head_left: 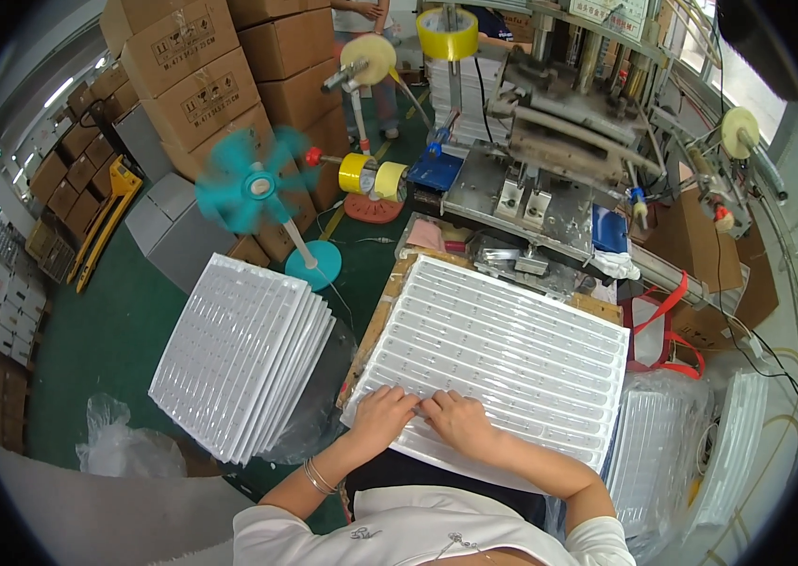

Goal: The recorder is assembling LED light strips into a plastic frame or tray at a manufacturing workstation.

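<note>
A white plastic tray (503, 330) with long parallel channels and rows of small dark marks lies before me on a wooden board (374, 332). Both hands are close together over its near left edge. My left hand (386, 416), with bangles at the wrist, has its fingers curled down against the tray. Beside it, my right hand (461, 424) is closed the same way, thumb and fingertips nearly meeting the left ones. Whatever sits between the fingertips is too small or hidden to make out. To the left stands a leaning stack of similar trays (229, 354).
Beyond the tray stands a metal press machine (550, 179) with yellow tape rolls (356, 174). A turquoise fan (257, 186) blurs at left, near stacked cartons (193, 80). Wrapped trays (649, 462) are at right, by a red-handled bag (646, 330). Another person (361, 19) stands far back.
</note>
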Action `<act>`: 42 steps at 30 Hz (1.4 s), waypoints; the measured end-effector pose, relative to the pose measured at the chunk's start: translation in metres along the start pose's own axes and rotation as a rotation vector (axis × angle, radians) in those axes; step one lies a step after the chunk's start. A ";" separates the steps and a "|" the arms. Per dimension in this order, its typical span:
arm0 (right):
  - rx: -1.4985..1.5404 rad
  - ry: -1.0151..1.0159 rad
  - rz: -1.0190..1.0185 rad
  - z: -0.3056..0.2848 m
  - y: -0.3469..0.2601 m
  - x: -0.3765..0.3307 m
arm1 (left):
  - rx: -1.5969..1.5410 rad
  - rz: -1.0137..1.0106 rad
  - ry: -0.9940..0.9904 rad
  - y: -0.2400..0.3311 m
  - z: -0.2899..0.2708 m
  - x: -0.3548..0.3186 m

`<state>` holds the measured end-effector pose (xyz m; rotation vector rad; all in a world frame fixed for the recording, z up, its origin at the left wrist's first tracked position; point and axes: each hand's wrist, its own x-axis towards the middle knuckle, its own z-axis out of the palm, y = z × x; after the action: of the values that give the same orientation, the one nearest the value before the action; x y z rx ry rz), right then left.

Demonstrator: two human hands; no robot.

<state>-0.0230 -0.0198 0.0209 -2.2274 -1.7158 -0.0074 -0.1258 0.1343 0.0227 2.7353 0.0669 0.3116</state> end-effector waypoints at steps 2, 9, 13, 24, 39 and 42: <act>0.049 -0.005 0.006 -0.001 0.003 0.000 | -0.018 -0.010 -0.012 0.000 -0.003 0.001; 0.065 0.022 -0.016 -0.005 0.001 -0.001 | -0.030 -0.020 0.021 -0.002 -0.004 -0.004; 0.091 0.024 0.013 -0.008 0.000 -0.002 | 0.003 -0.024 -0.045 -0.003 -0.004 -0.003; 0.103 0.041 0.033 -0.004 -0.003 -0.001 | -0.163 -0.119 0.200 -0.003 -0.039 0.007; 0.037 0.035 0.059 -0.007 -0.008 0.003 | -0.621 -0.395 0.423 -0.012 -0.041 -0.002; 0.022 0.039 0.071 -0.006 -0.010 0.006 | -0.627 -0.393 0.440 -0.009 -0.043 0.000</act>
<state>-0.0297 -0.0139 0.0306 -2.2557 -1.6087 -0.0150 -0.1352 0.1583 0.0577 1.9428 0.5220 0.6788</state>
